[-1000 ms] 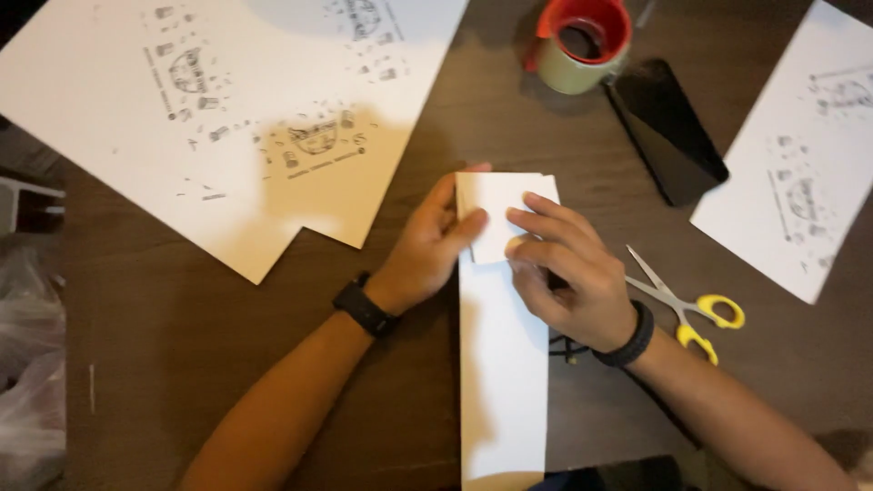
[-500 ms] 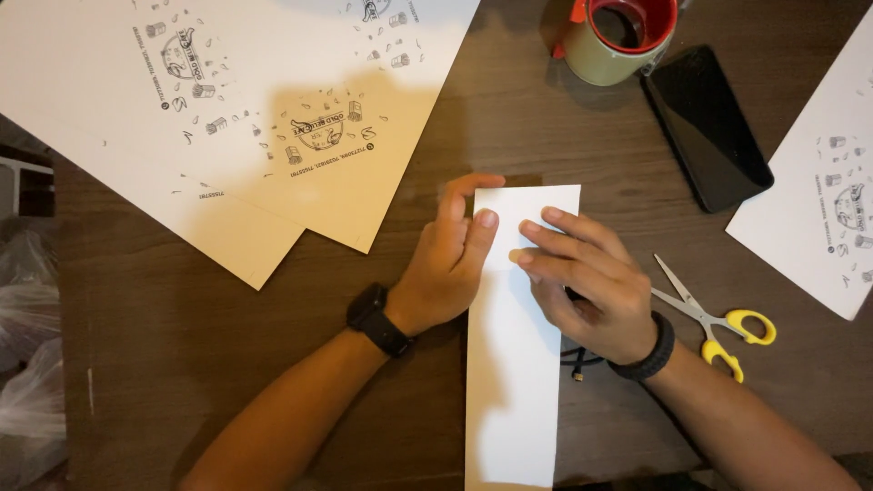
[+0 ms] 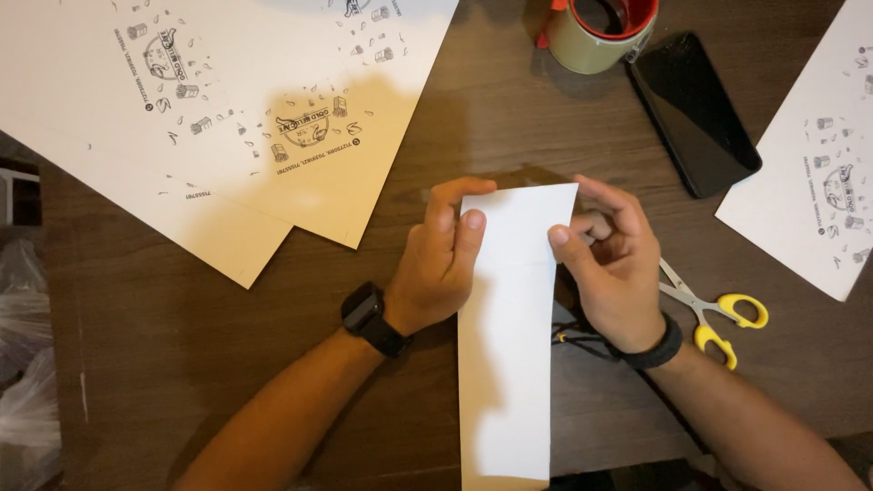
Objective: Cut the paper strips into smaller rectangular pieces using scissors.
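Left hand (image 3: 436,264) and right hand (image 3: 614,268) pinch a paper strip (image 3: 506,364); uneven pressure could skew its fold

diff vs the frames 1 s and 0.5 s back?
The right hand came off the top of the white paper strip to pinch its right edge. The left hand stays on the left edge. The folded top end now lies open. Scissors, phone and tape roll unmoved.

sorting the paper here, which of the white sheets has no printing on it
The long narrow strip held between both hands; the big sheets at top left and right carry small printed drawings.
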